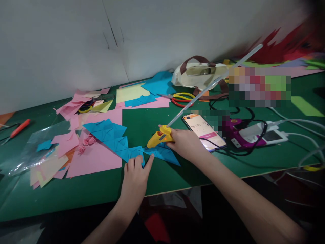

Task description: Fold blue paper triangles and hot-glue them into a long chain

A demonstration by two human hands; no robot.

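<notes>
My right hand (187, 144) is closed round the handle of a yellow hot glue gun (160, 136), its nozzle pointing down and left at the blue paper. A long translucent glue stick (215, 81) juts from the gun's back, up and to the right. My left hand (134, 174) rests on the folded blue paper (115, 142), fingertips pressing it with one finger stretched away from the others. Several blue folded pieces form a zigzag row from upper left to the right, where a blue piece (168, 155) lies under the nozzle.
A phone (204, 130) with a timer lies right of my right hand, near a purple power strip (243, 139) and cables. Behind are pliers (181, 99) and a cream bag (198, 76). Pink paper (99, 162), small paper roses (89, 139) and a clear plastic bag (27, 152) lie left.
</notes>
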